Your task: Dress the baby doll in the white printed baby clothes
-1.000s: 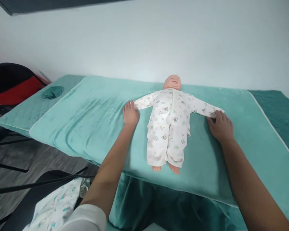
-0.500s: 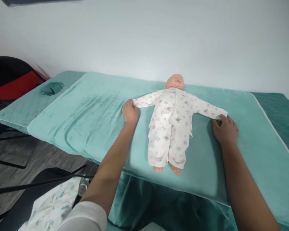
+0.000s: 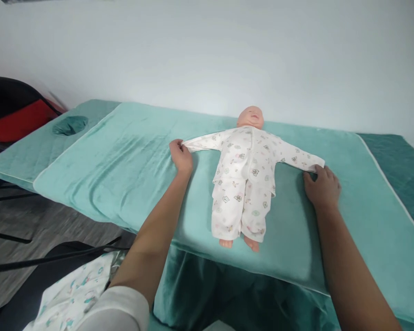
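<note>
- Head view: a baby doll [image 3: 243,177] lies face up on a teal blanket [image 3: 131,174], head toward the wall [image 3: 207,50] and bare feet near the blanket's front edge, somewhat right of the middle of the picture.
- The doll wears a white printed top and matching trousers, and both arms are stretched straight out to the sides.
- The left hand [image 3: 181,156] is at the end of the left-hand sleeve [image 3: 202,142]. Its grip is pressed together on the cuff, pinching the cloth between thumb and fingers, and the sleeve runs taut from the hand to the doll's shoulder.
- The right hand [image 3: 322,186] rests on the blanket at the end of the right-hand sleeve [image 3: 296,159], with bent fingers touching the cuff. Whether its grip has caught the cloth or only presses on it cannot be told.
- Both forearms reach in from the bottom edge, one on each side of the doll.
- The blanket covers a massage bed [image 3: 396,161] with darker green padding showing at the right end.
- A face hole [image 3: 69,125] shows in the padding at the left end.
- Beyond the left end stands a black and red chair [image 3: 17,117].
- At the lower left a printed garment [image 3: 74,296] lies on a dark surface, just beside the person's white sleeve [image 3: 119,308].
- A grey wood-patterned floor [image 3: 37,225] shows below the left end of the bed.
</note>
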A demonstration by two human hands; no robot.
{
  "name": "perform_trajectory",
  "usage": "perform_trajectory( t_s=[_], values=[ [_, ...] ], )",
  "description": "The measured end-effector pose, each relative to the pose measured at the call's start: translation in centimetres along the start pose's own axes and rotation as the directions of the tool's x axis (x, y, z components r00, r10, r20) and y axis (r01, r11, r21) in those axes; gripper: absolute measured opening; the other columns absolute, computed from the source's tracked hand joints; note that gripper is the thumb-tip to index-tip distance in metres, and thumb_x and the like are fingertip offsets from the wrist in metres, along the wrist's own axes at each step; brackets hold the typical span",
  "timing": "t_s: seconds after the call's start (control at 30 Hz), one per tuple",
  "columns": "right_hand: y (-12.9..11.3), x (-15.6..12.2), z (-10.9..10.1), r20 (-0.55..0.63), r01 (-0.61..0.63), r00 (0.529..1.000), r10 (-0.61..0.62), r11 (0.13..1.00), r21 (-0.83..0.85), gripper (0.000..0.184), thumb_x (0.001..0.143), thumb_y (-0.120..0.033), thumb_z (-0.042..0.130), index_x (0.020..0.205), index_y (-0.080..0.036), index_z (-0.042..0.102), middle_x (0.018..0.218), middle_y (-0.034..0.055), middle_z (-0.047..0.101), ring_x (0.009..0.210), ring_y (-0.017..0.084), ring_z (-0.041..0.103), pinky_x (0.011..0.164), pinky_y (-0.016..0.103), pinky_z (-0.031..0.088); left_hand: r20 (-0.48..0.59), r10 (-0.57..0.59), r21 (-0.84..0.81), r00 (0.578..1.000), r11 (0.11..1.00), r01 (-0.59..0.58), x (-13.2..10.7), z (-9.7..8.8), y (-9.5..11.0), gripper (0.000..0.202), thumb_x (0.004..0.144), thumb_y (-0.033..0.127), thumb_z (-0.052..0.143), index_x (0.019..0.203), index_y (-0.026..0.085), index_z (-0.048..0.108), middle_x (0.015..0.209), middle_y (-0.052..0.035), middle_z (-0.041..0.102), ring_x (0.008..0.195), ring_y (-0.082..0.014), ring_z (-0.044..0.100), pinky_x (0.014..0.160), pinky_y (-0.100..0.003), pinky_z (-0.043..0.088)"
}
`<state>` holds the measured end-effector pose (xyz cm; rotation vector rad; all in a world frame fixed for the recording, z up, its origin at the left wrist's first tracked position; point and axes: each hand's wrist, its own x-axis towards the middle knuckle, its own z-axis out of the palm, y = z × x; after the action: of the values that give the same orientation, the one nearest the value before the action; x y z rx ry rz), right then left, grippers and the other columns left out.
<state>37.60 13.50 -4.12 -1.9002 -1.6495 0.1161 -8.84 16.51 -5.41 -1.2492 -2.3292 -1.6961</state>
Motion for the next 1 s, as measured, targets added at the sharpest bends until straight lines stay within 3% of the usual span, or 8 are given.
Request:
perform_trajectory(
  t_s=[0.17, 0.27, 0.33, 0.43, 0.6, 0.67, 0.8, 1.0],
  values=[
    [-0.7, -0.3, -0.1, -0.11, 0.087, 0.99, -0.084, 0.996, 0.024, 0.045, 0.09, -0.036, 0.054, 0.129, -0.015, 0.06, 0.156, 0.0263, 0.039, 0.146, 0.044, 0.036, 0.116, 0.066, 0.027, 0.001, 0.112, 0.152, 0.994, 0.982, -0.111, -0.8, -0.5, 0.9, 0.039, 0.081, 0.0, 0.042, 0.111, 0.018, 0.06, 0.127, -0.0141, 0.057, 0.12, -0.0231, 0.056, 0.105, -0.036, 0.046],
    [-2.7, -2.4, -0.4, -0.219, 0.274, 0.945, -0.244, 0.954, 0.119, 0.038, 0.093, -0.033, 0.054, 0.127, -0.018, 0.061, 0.154, 0.0225, 0.043, 0.146, 0.036, 0.039, 0.119, 0.056, 0.033, 0.123, 0.257, 0.228, 0.959, 0.933, -0.28, -1.6, -0.8, 1.3, 0.043, 0.079, -0.001, 0.045, 0.11, 0.02, 0.066, 0.134, -0.0124, 0.058, 0.13, -0.0276, 0.051, 0.111, -0.043, 0.041],
    [-4.4, -5.5, -0.9, -0.235, 0.374, 0.916, -0.325, 0.903, 0.209, 0.033, 0.095, -0.033, 0.056, 0.125, -0.019, 0.06, 0.146, 0.0194, 0.051, 0.139, 0.032, 0.048, 0.112, 0.053, 0.043, 0.217, 0.284, 0.248, 0.934, 0.909, -0.334, -2.0, -1.0, 1.5, 0.041, 0.08, 0.001, 0.045, 0.107, 0.022, 0.068, 0.13, -0.0099, 0.063, 0.128, -0.0293, 0.052, 0.108, -0.046, 0.042],
    [-6.7, -11.6, -2.1, -0.079, 0.403, 0.911, -0.405, 0.831, 0.383, 0.025, 0.094, -0.028, 0.061, 0.117, -0.02, 0.059, 0.128, 0.0149, 0.058, 0.119, 0.026, 0.059, 0.086, 0.041, 0.057, 0.26, 0.253, 0.272, 0.932, 0.907, -0.322, -2.6, -1.4, 1.5, 0.04, 0.081, 0.002, 0.045, 0.106, 0.022, 0.068, 0.121, -0.0104, 0.068, 0.123, -0.0309, 0.055, 0.102, -0.047, 0.044],
    [-7.8, -19.6, -3.5, 0.121, 0.442, 0.825, -0.552, 0.764, 0.47, 0.033, 0.092, -0.021, 0.062, 0.124, -0.024, 0.052, 0.118, 0.01, 0.061, 0.109, 0.024, 0.061, 0.088, 0.043, 0.056, 0.347, 0.269, 0.304, 0.899, 0.874, -0.379, -3.8, -2.6, 1.5, 0.037, 0.083, 0.004, 0.044, 0.104, 0.021, 0.07, 0.131, -0.0114, 0.065, 0.127, -0.0329, 0.052, 0.1, -0.049, 0.044],
    [-8.0, -20.6, -3.2, 0.14, 0.459, 0.823, -0.55, 0.79, 0.407, 0.033, 0.091, -0.022, 0.063, 0.122, -0.024, 0.052, 0.117, 0.0101, 0.062, 0.109, 0.026, 0.061, 0.089, 0.045, 0.055, 0.363, 0.261, 0.315, 0.895, 0.869, -0.381, -4.3, -3.1, 1.7, 0.037, 0.083, 0.004, 0.044, 0.105, 0.019, 0.07, 0.134, -0.0132, 0.063, 0.129, -0.0343, 0.051, 0.1, -0.051, 0.044],
    [-9.2, -20.2, -2.9, 0.122, 0.432, 0.856, -0.502, 0.826, 0.361, 0.013, 0.092, -0.018, 0.057, 0.104, -0.023, 0.057, 0.104, 0.0075, 0.065, 0.095, 0.023, 0.063, 0.08, 0.038, 0.054, 0.373, 0.272, 0.289, 0.887, 0.874, -0.39, -5.8, -4.6, 2.0, 0.039, 0.084, 0.003, 0.043, 0.108, 0.018, 0.069, 0.132, -0.0145, 0.062, 0.128, -0.0327, 0.052, 0.107, -0.049, 0.044],
    [-10.4, -20.8, -6.4, 0.094, 0.356, 0.882, -0.461, 0.786, 0.506, 0.007, 0.092, -0.016, 0.055, 0.091, -0.023, 0.053, 0.084, 0.0001, 0.058, 0.071, 0.014, 0.057, 0.065, 0.027, 0.049, 0.421, 0.312, 0.178, 0.852, 0.892, -0.415, -10.3, -9.1, 1.5, 0.037, 0.089, 0.006, 0.042, 0.113, 0.022, 0.065, 0.126, -0.01, 0.065, 0.122, -0.0246, 0.058, 0.107, -0.038, 0.048]
  ],
)
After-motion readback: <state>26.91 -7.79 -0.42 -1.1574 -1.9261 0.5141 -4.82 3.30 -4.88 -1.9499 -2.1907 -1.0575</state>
